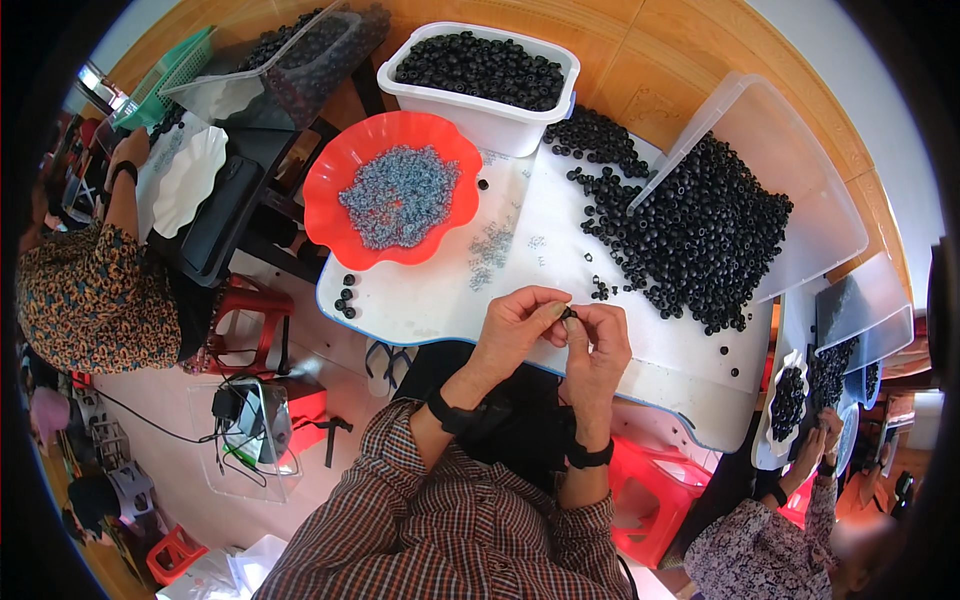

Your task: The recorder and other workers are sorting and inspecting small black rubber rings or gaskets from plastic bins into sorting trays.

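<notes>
My left hand (pixel 520 325) and my right hand (pixel 597 350) meet over the table's near edge, fingertips pinched together. Between them is a small black plastic part (pixel 568 313), mostly covered by the fingers. Beyond my hands, a big heap of small round black plastic parts (pixel 715 235) spreads over the white table (pixel 440 295). A few loose black parts (pixel 600 292) lie just past my right fingers. Tiny grey-blue pieces (pixel 490 250), too small to make out, are scattered further off. More of these fill a red wavy-rimmed bowl (pixel 325 195) at the left.
A white tub (pixel 470 115) of black parts stands at the back. A clear bin (pixel 820 190) lies tipped behind the heap. Red stools (pixel 650 500) are under and beside the table. One person (pixel 95 295) sits at left, another (pixel 760 545) at right, both at neighbouring tables.
</notes>
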Available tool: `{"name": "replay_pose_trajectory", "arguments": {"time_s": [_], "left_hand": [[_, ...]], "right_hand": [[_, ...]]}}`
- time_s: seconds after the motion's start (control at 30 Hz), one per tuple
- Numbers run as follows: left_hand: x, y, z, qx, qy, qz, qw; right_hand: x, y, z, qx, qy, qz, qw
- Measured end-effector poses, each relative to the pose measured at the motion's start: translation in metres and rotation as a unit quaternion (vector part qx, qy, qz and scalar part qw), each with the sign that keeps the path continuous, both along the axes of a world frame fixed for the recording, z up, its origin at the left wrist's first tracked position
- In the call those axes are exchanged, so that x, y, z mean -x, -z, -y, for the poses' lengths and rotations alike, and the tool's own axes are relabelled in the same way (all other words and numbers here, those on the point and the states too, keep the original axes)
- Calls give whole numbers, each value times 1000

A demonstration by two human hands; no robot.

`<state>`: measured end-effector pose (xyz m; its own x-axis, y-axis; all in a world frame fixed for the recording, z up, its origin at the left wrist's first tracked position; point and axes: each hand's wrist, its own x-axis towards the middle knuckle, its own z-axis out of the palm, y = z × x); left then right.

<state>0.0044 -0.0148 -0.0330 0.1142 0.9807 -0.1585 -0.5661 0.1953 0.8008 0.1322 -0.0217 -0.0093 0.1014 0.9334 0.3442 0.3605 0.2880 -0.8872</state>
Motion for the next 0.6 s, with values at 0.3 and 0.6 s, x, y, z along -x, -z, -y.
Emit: {"name": "replay_pose_trajectory", "arguments": {"time_s": [0.3,0.6], "left_hand": [[-1,0,2,-46,-5,-28,999],[-5,-3,5,-52,-14,-70,996]], "right_hand": [[-4,-16,2,14,-44,-5,999],[-11,-11,2,7,-47,13,999]]}}
